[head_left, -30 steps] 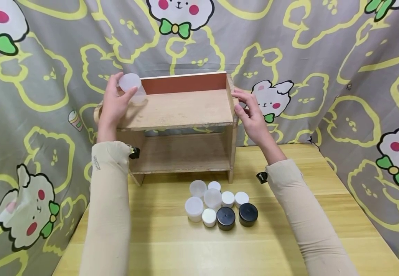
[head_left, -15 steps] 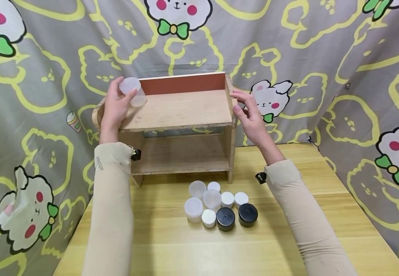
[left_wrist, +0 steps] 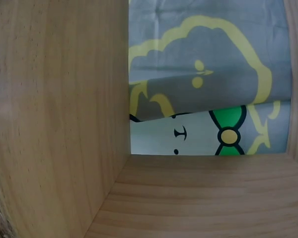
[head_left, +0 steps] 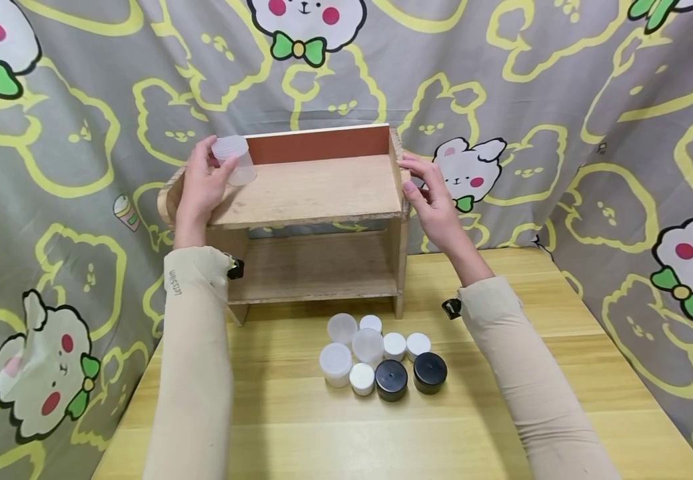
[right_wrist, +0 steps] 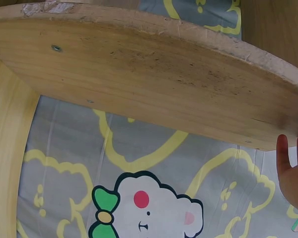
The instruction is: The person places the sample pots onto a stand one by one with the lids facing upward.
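Note:
My left hand (head_left: 202, 187) holds a translucent plastic jar (head_left: 243, 172) at the left end of the upper board of a small wooden shelf (head_left: 316, 190). Thumb and fingers curl round opposite sides of the jar, its base low over the board. At the shelf's other end, my right hand (head_left: 439, 207) touches the right side panel near its top. In the right wrist view, straight fingers (right_wrist: 283, 151) meet that panel's outer face (right_wrist: 179, 84). Neither the left hand nor the jar shows in the left wrist view, which looks into the wooden compartment (left_wrist: 198, 193) below.
In front of the shelf, several jars stand grouped on the wood-grain table (head_left: 322, 440): translucent ones (head_left: 336, 363), small white-lidded ones (head_left: 394, 345) and two black ones (head_left: 391, 380). A patterned curtain (head_left: 334, 87) hangs close behind the shelf and at both sides.
The left hand has brought the jar slightly down and right, and the jar looks more upright. My right hand stays at the side panel. The jars on the table have not moved.

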{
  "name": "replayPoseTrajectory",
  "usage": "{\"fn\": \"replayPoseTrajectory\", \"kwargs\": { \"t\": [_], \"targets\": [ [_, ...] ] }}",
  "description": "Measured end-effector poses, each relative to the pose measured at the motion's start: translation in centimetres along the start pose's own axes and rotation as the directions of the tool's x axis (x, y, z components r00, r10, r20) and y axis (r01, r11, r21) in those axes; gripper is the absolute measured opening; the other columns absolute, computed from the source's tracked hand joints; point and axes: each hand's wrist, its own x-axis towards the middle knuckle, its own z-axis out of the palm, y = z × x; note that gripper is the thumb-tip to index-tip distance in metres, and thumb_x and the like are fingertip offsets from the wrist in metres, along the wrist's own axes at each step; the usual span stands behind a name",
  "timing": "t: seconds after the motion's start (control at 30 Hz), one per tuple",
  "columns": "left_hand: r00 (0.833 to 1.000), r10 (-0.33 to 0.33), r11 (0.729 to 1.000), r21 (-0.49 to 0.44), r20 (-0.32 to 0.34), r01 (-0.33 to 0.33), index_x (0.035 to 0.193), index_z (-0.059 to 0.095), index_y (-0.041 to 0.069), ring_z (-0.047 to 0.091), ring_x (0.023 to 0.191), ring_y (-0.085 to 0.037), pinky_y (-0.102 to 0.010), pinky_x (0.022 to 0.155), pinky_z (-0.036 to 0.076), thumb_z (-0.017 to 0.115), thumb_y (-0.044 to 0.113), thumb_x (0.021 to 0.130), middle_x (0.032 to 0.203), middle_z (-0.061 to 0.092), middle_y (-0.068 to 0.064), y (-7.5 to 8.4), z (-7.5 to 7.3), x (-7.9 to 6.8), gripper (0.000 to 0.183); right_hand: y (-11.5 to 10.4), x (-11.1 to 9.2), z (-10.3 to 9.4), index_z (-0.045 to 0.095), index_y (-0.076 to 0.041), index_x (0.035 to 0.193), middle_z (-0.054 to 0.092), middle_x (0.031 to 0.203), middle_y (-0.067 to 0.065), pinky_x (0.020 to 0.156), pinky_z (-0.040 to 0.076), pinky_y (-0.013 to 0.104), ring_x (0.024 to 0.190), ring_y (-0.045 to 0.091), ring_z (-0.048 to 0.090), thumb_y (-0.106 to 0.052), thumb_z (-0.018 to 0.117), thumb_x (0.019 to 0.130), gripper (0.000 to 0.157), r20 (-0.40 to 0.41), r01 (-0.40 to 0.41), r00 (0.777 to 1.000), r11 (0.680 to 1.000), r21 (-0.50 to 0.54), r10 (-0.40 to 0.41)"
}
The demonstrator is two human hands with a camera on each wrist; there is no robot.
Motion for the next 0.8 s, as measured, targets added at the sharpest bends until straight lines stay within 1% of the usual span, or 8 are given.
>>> {"fn": "replayPoseTrajectory", "kwargs": {
  "t": [0.17,0.27,0.37,0.47,0.6,0.67,0.8],
  "targets": [
    [1.000,-0.001,1.000,0.016,-0.004,0.001,0.162,0.030,0.008,0.047,0.129,-0.026,-0.026,0.103,0.039,0.057,0.031,0.106,0.151,0.044,-0.020,0.1,-0.2,0.2,0.066,-0.1,0.2,0.1,0.048,0.007,0.143,0.035,0.158,0.022,0.101,0.041,0.029,0.142,0.037,0.042,-0.003,0.048,0.107,0.037,-0.002,-0.004,1.000,1.000,0.015,0.004],
    [1.000,-0.004,1.000,0.021,0.003,0.003,0.162,0.029,0.008,0.048,0.131,-0.027,-0.027,0.105,0.040,0.057,0.032,0.106,0.153,0.044,-0.020,0.1,-0.2,0.1,0.066,-0.1,0.1,0.1,0.048,0.006,0.143,0.035,0.159,0.022,0.100,0.041,0.027,0.142,0.037,0.042,-0.002,0.048,0.107,0.037,-0.001,-0.013,1.000,1.000,0.019,0.013],
    [1.000,-0.011,1.000,0.021,0.008,0.010,0.162,0.028,0.008,0.048,0.132,-0.028,-0.029,0.108,0.039,0.057,0.032,0.106,0.154,0.043,-0.020,0.2,-0.2,0.0,0.067,0.0,0.1,0.1,0.048,0.005,0.143,0.035,0.159,0.022,0.102,0.040,0.029,0.142,0.036,0.042,-0.003,0.047,0.107,0.037,0.002,-0.017,1.000,1.000,0.015,0.017],
    [1.000,-0.018,1.000,0.024,0.012,0.018,0.164,0.026,0.009,0.047,0.134,-0.029,-0.034,0.113,0.038,0.058,0.033,0.106,0.155,0.042,-0.020,0.3,-0.2,-0.2,0.071,1.4,0.3,0.0,0.048,0.004,0.144,0.035,0.160,0.020,0.103,0.040,0.031,0.142,0.036,0.042,-0.002,0.047,0.107,0.038,-0.001,-0.010,1.000,1.000,0.014,0.010],
    [1.000,-0.023,0.999,0.038,0.014,0.023,0.166,0.022,0.011,0.043,0.141,-0.027,-0.038,0.121,0.034,0.060,0.037,0.104,0.159,0.037,-0.018,0.4,-0.1,-0.3,0.077,3.3,0.4,-0.1,0.050,-0.001,0.146,0.037,0.161,0.013,0.102,0.041,0.033,0.142,0.031,0.043,-0.004,0.048,0.107,0.038,-0.013,-0.004,1.000,1.000,0.006,0.004],
    [1.000,-0.018,0.998,0.058,0.009,0.017,0.166,0.020,0.013,0.040,0.146,-0.026,-0.038,0.123,0.031,0.060,0.039,0.104,0.162,0.035,-0.016,0.4,-0.2,-0.5,0.078,3.7,0.5,-0.2,0.051,-0.004,0.146,0.038,0.160,0.008,0.103,0.042,0.036,0.142,0.027,0.044,-0.006,0.049,0.108,0.038,-0.013,0.005,1.000,1.000,0.011,-0.005],
    [0.999,0.038,0.995,0.090,-0.005,-0.037,0.167,0.020,0.018,0.036,0.150,-0.029,-0.040,0.125,0.028,0.058,0.040,0.104,0.164,0.032,-0.014,0.5,-0.4,-1.0,0.076,3.8,0.4,-0.4,0.053,-0.009,0.146,0.040,0.160,0.002,0.104,0.043,0.037,0.141,0.022,0.045,-0.011,0.051,0.108,0.038,-0.011,0.008,1.000,1.000,0.025,-0.008]
  ]
}}
